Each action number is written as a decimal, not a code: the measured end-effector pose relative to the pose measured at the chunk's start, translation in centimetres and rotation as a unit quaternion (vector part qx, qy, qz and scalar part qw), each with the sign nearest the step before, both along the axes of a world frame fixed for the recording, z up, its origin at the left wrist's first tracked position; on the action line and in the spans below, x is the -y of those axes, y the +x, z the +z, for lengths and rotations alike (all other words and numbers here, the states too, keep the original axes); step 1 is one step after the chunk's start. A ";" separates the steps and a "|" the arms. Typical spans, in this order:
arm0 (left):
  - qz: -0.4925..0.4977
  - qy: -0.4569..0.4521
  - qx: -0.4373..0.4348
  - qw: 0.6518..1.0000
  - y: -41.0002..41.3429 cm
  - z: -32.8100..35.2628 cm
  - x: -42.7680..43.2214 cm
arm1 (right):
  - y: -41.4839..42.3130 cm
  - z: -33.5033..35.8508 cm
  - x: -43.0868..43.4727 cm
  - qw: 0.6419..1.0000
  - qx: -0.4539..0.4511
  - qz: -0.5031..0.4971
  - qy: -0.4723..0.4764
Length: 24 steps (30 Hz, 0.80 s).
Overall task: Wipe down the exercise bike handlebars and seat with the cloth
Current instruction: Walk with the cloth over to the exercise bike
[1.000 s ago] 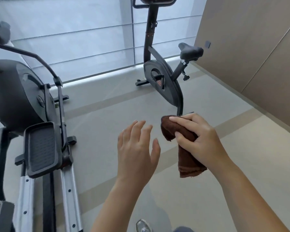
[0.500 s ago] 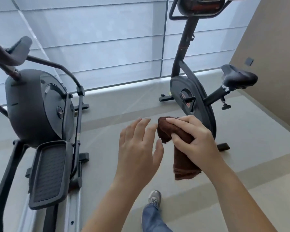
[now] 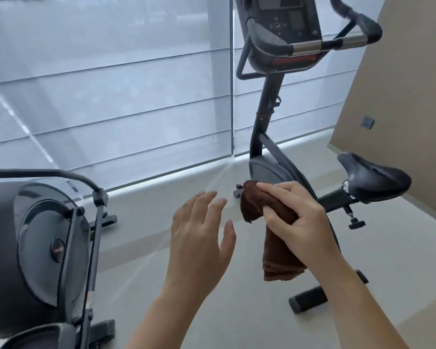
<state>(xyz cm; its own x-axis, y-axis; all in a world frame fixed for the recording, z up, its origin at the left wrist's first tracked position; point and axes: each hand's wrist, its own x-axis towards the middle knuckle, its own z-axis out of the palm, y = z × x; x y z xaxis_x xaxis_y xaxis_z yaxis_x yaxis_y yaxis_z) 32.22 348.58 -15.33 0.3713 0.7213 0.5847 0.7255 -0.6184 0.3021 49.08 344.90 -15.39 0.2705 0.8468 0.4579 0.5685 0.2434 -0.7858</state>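
Two machines stood on a pale floor [image 3: 400,248] before a wide window covered by translucent grey blinds [image 3: 111,84], with a beige panelled wall [image 3: 413,96] closing the right side. An elliptical trainer [image 3: 35,235], dark and rounded, filled the lower left. The exercise bike [image 3: 264,117] stood upright at centre right, its post rising to a console [image 3: 282,28] near the top edge. The handlebars [image 3: 345,42], black-padded with a bare metal section, looped out from the console toward the right. The black seat [image 3: 373,177] sat lower at the right on its slanted post, facing the console.

Both bare forearms reached up from the bottom edge. The left hand [image 3: 199,238] was held in the air with its back to the camera, its fingers straight and slightly spread, holding nothing. The right hand [image 3: 305,222] was just beside it, its fingers curled round a folded brown cloth [image 3: 278,253]. The cloth was held in the air in front of the bike's lower frame, well below the handlebars and left of the seat, touching neither; one end stuck out above the fingers and the other hung below the palm. The left fingertips were near the cloth but apart from it.

An adjustment knob [image 3: 356,224] hung under the seat post, and a small dark plate [image 3: 367,122] was set in the wall.
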 end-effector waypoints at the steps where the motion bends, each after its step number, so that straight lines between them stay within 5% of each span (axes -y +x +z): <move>1: -0.006 -0.001 0.001 1.000 0.7 -0.1 -1.5 | 0.6 -0.2 -1.2 1.000 0.001 -0.007 -0.004; 24: -0.138 0.055 0.049 0.988 14.6 5.1 -44.1 | 12.4 6.9 -39.6 0.986 0.054 -0.146 0.058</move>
